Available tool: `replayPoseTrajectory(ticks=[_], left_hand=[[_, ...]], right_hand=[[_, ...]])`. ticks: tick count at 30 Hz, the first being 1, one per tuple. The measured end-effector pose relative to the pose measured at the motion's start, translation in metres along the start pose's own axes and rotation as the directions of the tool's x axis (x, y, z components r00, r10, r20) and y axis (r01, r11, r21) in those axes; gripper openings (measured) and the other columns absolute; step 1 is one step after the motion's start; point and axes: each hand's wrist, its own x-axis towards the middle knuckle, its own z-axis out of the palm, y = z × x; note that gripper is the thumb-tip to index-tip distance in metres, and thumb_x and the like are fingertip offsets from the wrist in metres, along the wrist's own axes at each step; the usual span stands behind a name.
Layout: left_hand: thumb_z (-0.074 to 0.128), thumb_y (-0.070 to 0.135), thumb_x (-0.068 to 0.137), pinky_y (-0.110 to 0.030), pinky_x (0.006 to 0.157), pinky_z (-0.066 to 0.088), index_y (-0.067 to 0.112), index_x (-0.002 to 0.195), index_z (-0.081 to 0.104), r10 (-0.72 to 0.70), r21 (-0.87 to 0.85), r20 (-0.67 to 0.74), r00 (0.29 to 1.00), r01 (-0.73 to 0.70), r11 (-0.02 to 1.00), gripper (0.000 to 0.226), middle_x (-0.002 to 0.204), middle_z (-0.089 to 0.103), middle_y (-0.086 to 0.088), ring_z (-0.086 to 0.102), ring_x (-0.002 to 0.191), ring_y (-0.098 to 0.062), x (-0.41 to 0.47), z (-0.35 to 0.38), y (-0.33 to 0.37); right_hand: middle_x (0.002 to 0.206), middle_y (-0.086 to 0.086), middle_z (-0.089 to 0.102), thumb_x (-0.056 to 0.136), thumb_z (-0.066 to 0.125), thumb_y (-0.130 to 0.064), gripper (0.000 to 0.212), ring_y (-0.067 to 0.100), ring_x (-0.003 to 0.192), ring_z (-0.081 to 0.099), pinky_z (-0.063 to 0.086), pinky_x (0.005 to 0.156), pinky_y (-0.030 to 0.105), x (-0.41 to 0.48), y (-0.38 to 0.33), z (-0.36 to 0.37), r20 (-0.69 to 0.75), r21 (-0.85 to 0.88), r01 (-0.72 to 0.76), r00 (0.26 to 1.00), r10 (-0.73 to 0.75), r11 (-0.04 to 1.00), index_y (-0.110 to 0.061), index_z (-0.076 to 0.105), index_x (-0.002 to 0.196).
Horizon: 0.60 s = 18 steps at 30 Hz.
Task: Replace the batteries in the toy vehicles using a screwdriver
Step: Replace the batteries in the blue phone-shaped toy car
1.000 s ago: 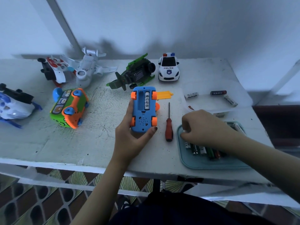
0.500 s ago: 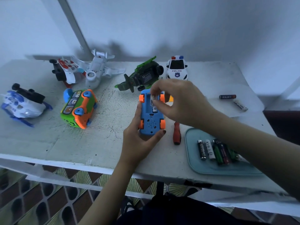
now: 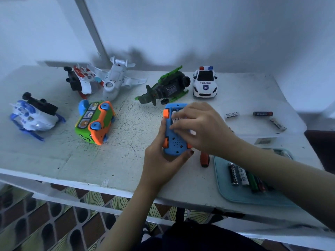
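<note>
Blue toy car (image 3: 174, 148), belly-up — left hand (image 3: 160, 164) grips its near end; right hand (image 3: 203, 127) covers its middle — fingers bent, grasp unclear.

Clothing-wise, both forearms are bare as far up as you can see. The left hand (image 3: 163, 160) has a short, rounded thumbnail in dark polish (image 3: 191, 152). The right hand (image 3: 203, 127) looks plain. Down low there's dark, near-black fabric (image 3: 199, 238), probably their clothes.
</note>
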Motion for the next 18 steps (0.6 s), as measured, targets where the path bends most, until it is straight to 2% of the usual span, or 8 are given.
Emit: replayPoseTrajectory(ticks=[2,5,6,8,9,10,13,18], left_hand=[[0.07,0.05,0.071,-0.006,0.075,0.047,0.017,0.151,0.022,0.002,-0.005,-0.003,1.0,-0.002,1.0,0.098,0.111,0.056,0.028,0.061,0.095,0.012,0.0,0.0,-0.001],[0.071,0.047,0.072,-0.01,0.08,0.05,0.017,0.152,0.022,0.013,-0.013,0.007,1.0,-0.013,1.0,0.098,0.121,0.052,0.031,0.061,0.103,0.01,0.0,-0.001,-0.001],[0.071,0.047,0.073,-0.01,0.081,0.05,0.017,0.152,0.021,0.013,-0.016,0.007,1.0,-0.013,1.0,0.098,0.123,0.052,0.03,0.061,0.105,0.009,0.0,-0.001,-0.001],[0.071,0.047,0.073,-0.01,0.082,0.049,0.017,0.152,0.021,0.013,-0.014,0.004,1.0,-0.013,1.0,0.098,0.124,0.052,0.029,0.06,0.106,0.009,0.0,-0.001,-0.001],[0.071,0.047,0.073,-0.01,0.081,0.049,0.018,0.152,0.021,0.013,-0.01,0.004,1.0,-0.013,1.0,0.098,0.123,0.051,0.031,0.06,0.106,0.01,0.0,-0.001,-0.002],[0.071,0.048,0.073,-0.01,0.081,0.05,0.018,0.152,0.02,0.012,-0.005,0.003,1.0,-0.012,1.0,0.099,0.121,0.052,0.033,0.06,0.105,0.01,0.0,-0.001,-0.002],[0.07,0.051,0.072,-0.012,0.081,0.051,0.021,0.152,0.018,0.01,0.004,-0.001,1.0,-0.01,1.0,0.1,0.118,0.052,0.034,0.061,0.103,0.009,0.0,-0.001,-0.003],[0.07,0.052,0.072,-0.009,0.081,0.049,0.02,0.151,0.018,0.004,0.005,-0.011,1.0,-0.004,1.0,0.1,0.119,0.05,0.034,0.06,0.103,0.012,0.0,-0.001,-0.003]], right_hand=[[0.114,0.004,0.064,0.082,0.061,-0.034,0.031,0.024,0.105,0.056,0.042,0.092,0.033,0.001,-0.002,0.002,-0.032,0.05,-0.19,0.981,0.192,0.981,-0.015,0.07,0.105],[0.137,0.003,0.047,0.078,0.068,-0.04,0.071,0.014,0.123,0.041,0.025,0.101,0.021,0.004,-0.008,0.0,0.101,0.19,-0.47,0.882,0.459,0.862,-0.02,0.042,0.14],[0.138,0.0,0.045,0.078,0.073,-0.035,0.08,0.005,0.12,0.042,0.027,0.099,0.016,0.006,-0.009,-0.001,0.184,0.294,-0.562,0.827,0.531,0.773,-0.02,0.032,0.145],[0.128,-0.005,0.049,0.077,0.077,-0.021,0.089,-0.01,0.1,0.05,0.038,0.082,0.004,0.01,-0.011,-0.001,0.357,0.487,-0.707,0.697,0.622,0.513,-0.02,0.023,0.148],[0.126,-0.004,0.05,0.077,0.078,-0.017,0.089,-0.006,0.099,0.054,0.044,0.078,0.007,0.01,-0.011,0.001,0.417,0.544,-0.742,0.644,0.642,0.391,-0.019,0.024,0.148],[0.127,-0.002,0.051,0.077,0.078,-0.015,0.087,0.001,0.103,0.056,0.049,0.081,0.013,0.011,-0.011,0.004,0.439,0.57,-0.755,0.614,0.656,0.324,-0.019,0.026,0.147],[0.126,0.001,0.053,0.077,0.077,-0.011,0.08,0.013,0.116,0.053,0.052,0.094,0.034,0.01,-0.014,0.01,0.417,0.615,-0.741,0.594,0.688,0.268,-0.02,0.034,0.143],[0.131,0.0,0.053,0.075,0.077,-0.007,0.081,0.013,0.12,0.053,0.053,0.094,0.035,0.01,-0.015,0.016,0.409,0.683,-0.707,0.576,0.708,0.18,-0.024,0.034,0.142]])
